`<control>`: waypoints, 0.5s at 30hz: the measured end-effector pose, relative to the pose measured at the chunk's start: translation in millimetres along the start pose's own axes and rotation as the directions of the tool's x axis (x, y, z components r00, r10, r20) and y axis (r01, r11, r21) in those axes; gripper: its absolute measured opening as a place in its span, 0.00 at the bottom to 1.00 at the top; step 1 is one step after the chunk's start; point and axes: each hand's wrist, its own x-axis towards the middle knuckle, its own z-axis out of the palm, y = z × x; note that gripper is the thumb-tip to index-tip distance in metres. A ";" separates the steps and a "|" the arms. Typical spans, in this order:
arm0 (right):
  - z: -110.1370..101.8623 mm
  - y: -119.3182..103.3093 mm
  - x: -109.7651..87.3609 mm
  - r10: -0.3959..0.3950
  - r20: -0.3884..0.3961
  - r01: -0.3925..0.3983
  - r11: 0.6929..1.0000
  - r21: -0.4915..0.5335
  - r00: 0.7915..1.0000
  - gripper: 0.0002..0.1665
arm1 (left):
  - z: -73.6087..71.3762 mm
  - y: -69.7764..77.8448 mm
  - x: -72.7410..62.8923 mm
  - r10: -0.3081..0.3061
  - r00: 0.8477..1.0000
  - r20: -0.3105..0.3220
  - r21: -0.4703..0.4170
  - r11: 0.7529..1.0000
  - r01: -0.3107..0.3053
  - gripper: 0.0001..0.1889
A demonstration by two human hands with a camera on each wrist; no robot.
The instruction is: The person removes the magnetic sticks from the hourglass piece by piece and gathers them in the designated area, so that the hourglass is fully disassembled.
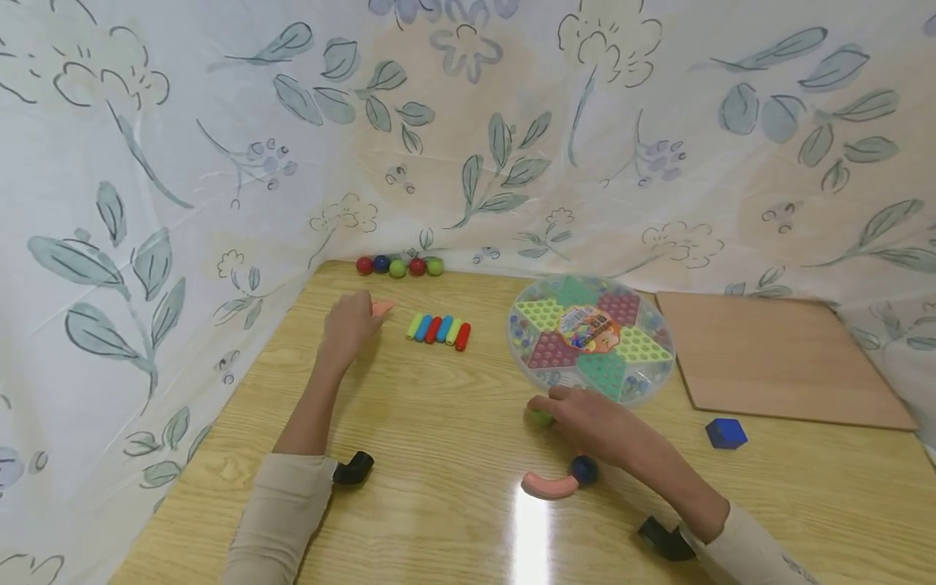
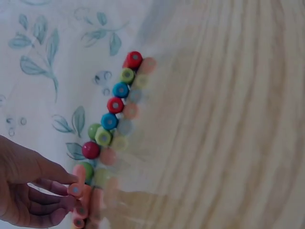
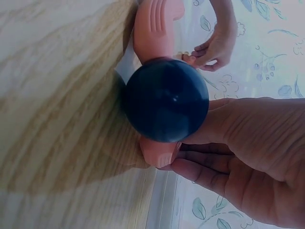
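At the table's left side, my left hand [image 1: 347, 329] pinches a salmon plastic piece [image 1: 382, 308]. The left wrist view shows several salmon pieces [image 2: 82, 210] at its thumb and fingers. Near the middle, my right hand [image 1: 592, 422] has its fingers curled round a green ball [image 1: 541, 416], partly covered by them. Close below that hand lies a dark blue ball [image 1: 583, 470] joined to a curved salmon piece [image 1: 550, 486]. In the right wrist view the dark blue ball hides the green one, and another salmon piece [image 3: 159, 155] shows beside the fingertips.
Short coloured sticks [image 1: 439, 330] lie in a row right of my left hand. Several balls [image 1: 397, 267] line the back edge. A round Chinese checkers set [image 1: 537, 374] stands beyond my right hand. Further right are a brown board [image 1: 782, 357] and a blue cube [image 1: 726, 433].
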 end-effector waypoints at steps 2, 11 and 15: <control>0.0 0.3 -0.5 -0.001 0.000 0.001 1.000 -0.001 1.000 0.23 | 1.4 -2.3 -0.2 -0.011 1.000 0.019 0.003 1.000 0.010 0.14; 1.6 -0.7 -1.3 0.008 0.010 -0.008 1.000 -0.016 1.000 0.25 | 10.1 -8.9 0.5 -0.060 0.998 -0.015 0.089 0.994 0.061 0.26; 0.7 -1.2 -1.7 0.013 0.011 -0.013 1.000 -0.016 1.000 0.24 | 11.3 -11.2 0.8 -0.084 0.996 -0.044 0.086 0.992 0.087 0.32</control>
